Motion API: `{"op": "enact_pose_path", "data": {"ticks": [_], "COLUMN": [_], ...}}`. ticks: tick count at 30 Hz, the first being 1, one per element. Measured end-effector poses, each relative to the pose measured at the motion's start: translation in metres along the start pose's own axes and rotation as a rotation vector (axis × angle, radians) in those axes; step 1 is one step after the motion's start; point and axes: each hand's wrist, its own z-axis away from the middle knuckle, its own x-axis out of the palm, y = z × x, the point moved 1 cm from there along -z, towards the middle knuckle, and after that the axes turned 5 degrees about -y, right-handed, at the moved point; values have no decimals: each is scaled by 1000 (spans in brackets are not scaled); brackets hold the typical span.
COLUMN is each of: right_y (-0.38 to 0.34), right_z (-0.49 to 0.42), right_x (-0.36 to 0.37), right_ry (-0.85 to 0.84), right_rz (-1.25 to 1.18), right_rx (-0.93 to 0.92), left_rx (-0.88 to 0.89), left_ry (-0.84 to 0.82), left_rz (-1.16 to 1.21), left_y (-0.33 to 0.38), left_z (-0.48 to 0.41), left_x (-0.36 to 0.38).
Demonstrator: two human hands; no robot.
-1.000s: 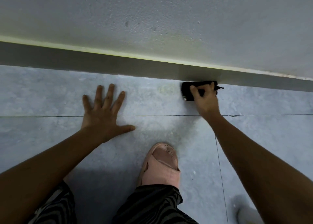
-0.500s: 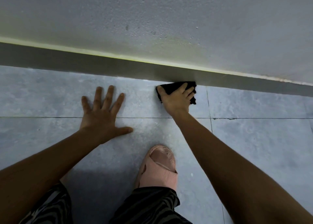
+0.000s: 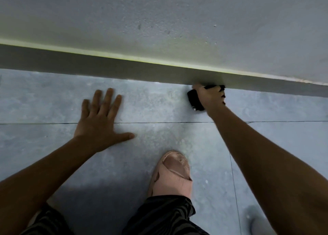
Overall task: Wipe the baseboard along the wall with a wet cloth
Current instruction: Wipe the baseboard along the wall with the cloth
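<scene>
A dark grey baseboard [image 3: 110, 68] runs along the foot of a pale textured wall [image 3: 177, 21], sloping down to the right. My right hand [image 3: 211, 97] grips a black cloth [image 3: 194, 99] and presses it against the baseboard's lower edge where it meets the floor. Most of the cloth is hidden under my fingers. My left hand [image 3: 102, 119] lies flat on the floor, fingers spread, well left of the cloth.
The floor [image 3: 159, 107] is grey-blue tile with thin grout lines. My foot in a pink slipper [image 3: 174, 174] stands between my arms, with striped trousers [image 3: 163, 215] below it. A pale blurred shape [image 3: 257, 220] sits at the bottom right.
My right hand slid the cloth left along the baseboard, then back to the right. My left hand stayed planted on the floor.
</scene>
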Motion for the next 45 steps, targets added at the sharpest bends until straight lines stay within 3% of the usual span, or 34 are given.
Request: {"op": "enact_pose_path", "data": {"ticks": [6,13,16,19,23,27,34,38,45], "right_y": [-7,6,5,1,-8,-7,31,26,-12], "right_z": [42,1,6,36,86,96,39,55,124], "right_x": [53,7,3,28,74,82,36,52,117], "right_ry": [-83,46,19,11,-50,-145,4,57,-103], "right_rz": [125,39,56,144,316,335,238,333,461], "right_rx": [-251,37,29,-131,-497,-641,-426,-408,-933], "left_rx": [-18,-71,-97,-95,-95,-91,-85,-94,-109], "left_ry": [2,92,102,91,76,62,35,46,28], "left_rz": [-32,-12,-28,-40,-47,-45,-51,-58,-75], "left_y": [0,-35,-42,-39,-38,-38,-37,-35,-34], "left_z": [2,15,16,15,15,13,13,11,9], "left_x": [-3,-2,1,2,0,-1,-2,-1,0]}}
